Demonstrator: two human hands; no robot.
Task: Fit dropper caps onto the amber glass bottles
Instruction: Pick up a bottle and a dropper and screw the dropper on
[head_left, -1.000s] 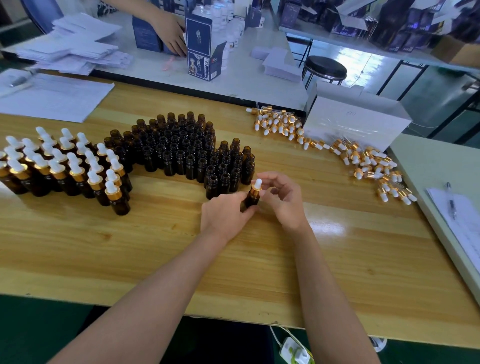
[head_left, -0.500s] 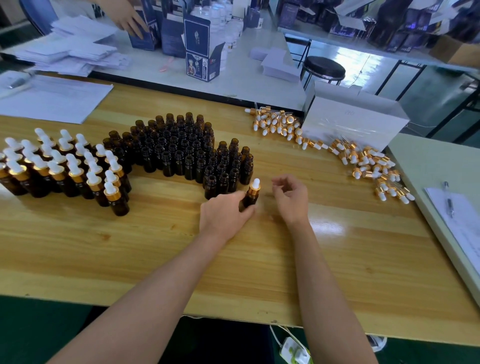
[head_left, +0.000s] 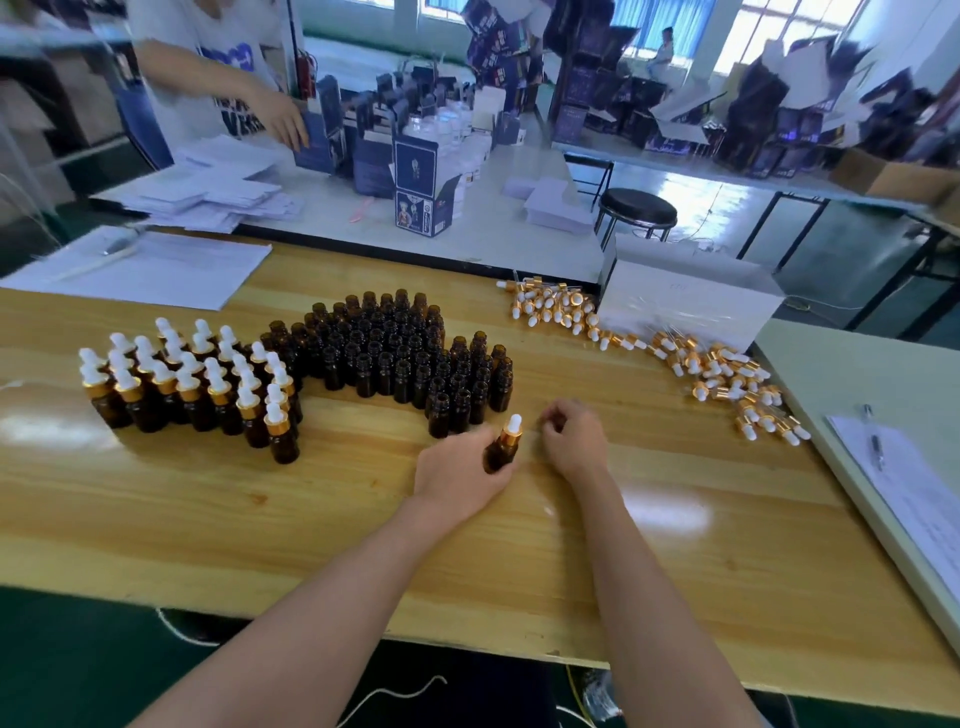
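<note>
Head view: left grip (head_left: 457, 470) holds a capped bottle (head_left: 503, 448), right grip (head_left: 571, 441) loosely curled, empty; capped batch (head_left: 192, 387) smaller than bare bottles (head_left: 405, 353) awaiting caps (head_left: 727, 374).

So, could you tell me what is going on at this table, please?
A person is fitting dropper caps onto amber bottles. The left hand grips a bottle with its cap on, while the right hand sits beside it, holding nothing. On the wooden table, capped bottles stand at the left, uncapped bottles in the middle, and loose caps lie at the right.
</note>
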